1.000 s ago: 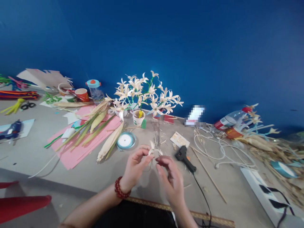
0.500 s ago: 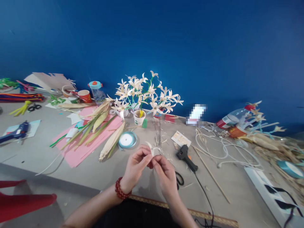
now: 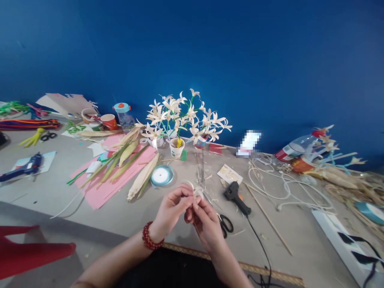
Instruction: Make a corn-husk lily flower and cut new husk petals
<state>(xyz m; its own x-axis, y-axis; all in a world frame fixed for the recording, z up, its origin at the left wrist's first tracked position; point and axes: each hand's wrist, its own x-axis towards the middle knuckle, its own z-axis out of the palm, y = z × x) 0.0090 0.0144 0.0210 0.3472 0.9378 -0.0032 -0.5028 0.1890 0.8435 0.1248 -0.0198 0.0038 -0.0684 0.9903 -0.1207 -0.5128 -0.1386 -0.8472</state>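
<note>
My left hand (image 3: 175, 206) and my right hand (image 3: 206, 220) meet at the table's middle, thumbs and fingertips pinched together. Between them they hold a small pale husk flower (image 3: 198, 193), its curled petals rising above my fingertips. A thin stem seems to run down by my right palm; fingers hide most of it. Scissors (image 3: 226, 225) lie beside my right hand, partly covered by it. Thin wires (image 3: 199, 173) lie just beyond my fingers. Farther back, finished white flowers (image 3: 172, 106) on green stems stand in a paper cup (image 3: 177, 148) and other cups.
A black glue gun (image 3: 237, 198) with its cord lies to the right, near a wooden stick (image 3: 270, 220). Left are a ribbon spool (image 3: 160, 176), corn husks (image 3: 144, 176) and pink paper (image 3: 93, 196). A power strip (image 3: 336, 244) and white cable (image 3: 285, 180) occupy the right side.
The flower has turned and tipped between my fingers. My right hand has rolled slightly, showing more of its curled fingers, and more of the scissors shows. The view has shifted a little.
</note>
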